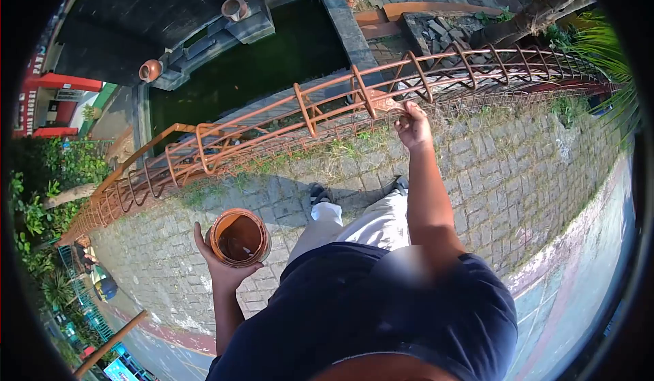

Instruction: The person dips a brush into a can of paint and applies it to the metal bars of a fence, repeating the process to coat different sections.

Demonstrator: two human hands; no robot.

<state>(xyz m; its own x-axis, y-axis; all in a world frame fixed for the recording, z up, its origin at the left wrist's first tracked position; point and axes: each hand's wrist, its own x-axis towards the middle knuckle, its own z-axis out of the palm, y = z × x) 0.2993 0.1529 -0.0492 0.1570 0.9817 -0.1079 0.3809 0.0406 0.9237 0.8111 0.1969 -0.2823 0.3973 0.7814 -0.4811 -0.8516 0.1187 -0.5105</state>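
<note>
My left hand [226, 270] is wrapped round the side of an open paint can [266, 246], held out at waist height. Reddish-brown paint coats the can's inner wall and rim, with some wet paint at the bottom. At the railing, the fingers of my right hand [414, 130] are closed on a paintbrush [387, 104]. Its bristle end points left and lies at the bars of the reddish-brown metal fence [300, 112]; whether it touches a bar is hard to make out. The fence's looped bars curve across the view in front of me.
A pond [272, 54] of dark green water lies beyond the fence, with clay pots [150, 71] along its edge. Grey paving [497, 170] with grass tufts runs underfoot. Palm leaves [606, 57] reach in at the right; a wooden pole [112, 343] stands lower left.
</note>
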